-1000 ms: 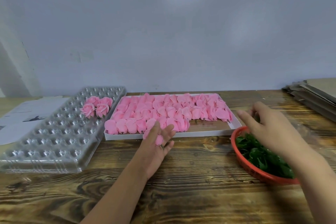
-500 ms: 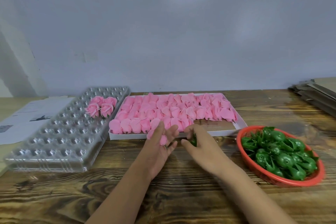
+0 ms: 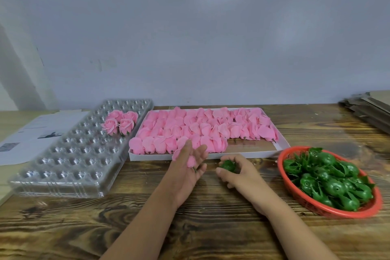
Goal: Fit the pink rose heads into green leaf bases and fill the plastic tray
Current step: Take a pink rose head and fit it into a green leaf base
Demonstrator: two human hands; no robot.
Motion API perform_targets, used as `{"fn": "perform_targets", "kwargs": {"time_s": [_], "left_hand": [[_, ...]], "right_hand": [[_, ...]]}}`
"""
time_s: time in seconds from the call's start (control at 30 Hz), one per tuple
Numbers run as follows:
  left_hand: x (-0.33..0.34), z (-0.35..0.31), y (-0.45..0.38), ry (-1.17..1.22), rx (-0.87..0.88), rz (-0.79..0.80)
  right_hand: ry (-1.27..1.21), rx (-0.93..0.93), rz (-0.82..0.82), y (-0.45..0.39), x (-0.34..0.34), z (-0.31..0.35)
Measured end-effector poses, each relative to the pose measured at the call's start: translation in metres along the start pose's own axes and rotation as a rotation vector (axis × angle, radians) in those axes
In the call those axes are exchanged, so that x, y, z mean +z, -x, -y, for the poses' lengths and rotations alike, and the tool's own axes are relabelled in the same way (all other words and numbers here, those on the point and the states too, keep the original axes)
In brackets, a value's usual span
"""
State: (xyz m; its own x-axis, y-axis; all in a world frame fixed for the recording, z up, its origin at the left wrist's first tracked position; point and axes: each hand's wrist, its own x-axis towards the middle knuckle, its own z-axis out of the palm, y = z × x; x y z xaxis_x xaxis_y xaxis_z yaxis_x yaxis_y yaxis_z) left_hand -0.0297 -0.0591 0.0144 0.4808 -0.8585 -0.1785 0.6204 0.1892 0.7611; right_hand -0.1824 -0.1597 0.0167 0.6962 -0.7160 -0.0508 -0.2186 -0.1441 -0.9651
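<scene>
My left hand (image 3: 185, 173) holds a pink rose head (image 3: 191, 161) between its fingers, just in front of the white box (image 3: 253, 154) packed with pink rose heads (image 3: 200, 129). My right hand (image 3: 240, 175) grips a green leaf base (image 3: 228, 165) a short gap to the right of the left hand. The clear plastic tray (image 3: 69, 162) lies at the left, with several finished roses (image 3: 120, 122) in its far right corner. A red basket (image 3: 281, 159) at the right holds a heap of green leaf bases (image 3: 329, 179).
Printed paper sheets (image 3: 31, 133) lie left of the tray. A stack of cardboard (image 3: 371, 110) sits at the back right. The wooden table (image 3: 190, 228) ends at a pale wall behind the box.
My right hand left the red basket with a green leaf base and came to the middle, near the left hand. The left hand kept its rose head almost still.
</scene>
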Motion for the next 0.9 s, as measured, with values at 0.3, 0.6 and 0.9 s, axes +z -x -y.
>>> {"fn": "perform_targets", "kwargs": {"time_s": [0.3,0.6,0.9], "left_hand": [[-0.002,0.001,-0.003,-0.027,0.018,0.007],[-0.006,0.002,-0.007,-0.032,0.012,0.005],[-0.003,0.002,-0.004,-0.199,0.09,0.04]], "right_hand": [[-0.778,0.24,0.305,0.004,-0.001,0.01],[-0.892,0.261,0.281,0.003,-0.001,0.008],[-0.799,0.272,0.336,0.009,0.009,0.008]]}}
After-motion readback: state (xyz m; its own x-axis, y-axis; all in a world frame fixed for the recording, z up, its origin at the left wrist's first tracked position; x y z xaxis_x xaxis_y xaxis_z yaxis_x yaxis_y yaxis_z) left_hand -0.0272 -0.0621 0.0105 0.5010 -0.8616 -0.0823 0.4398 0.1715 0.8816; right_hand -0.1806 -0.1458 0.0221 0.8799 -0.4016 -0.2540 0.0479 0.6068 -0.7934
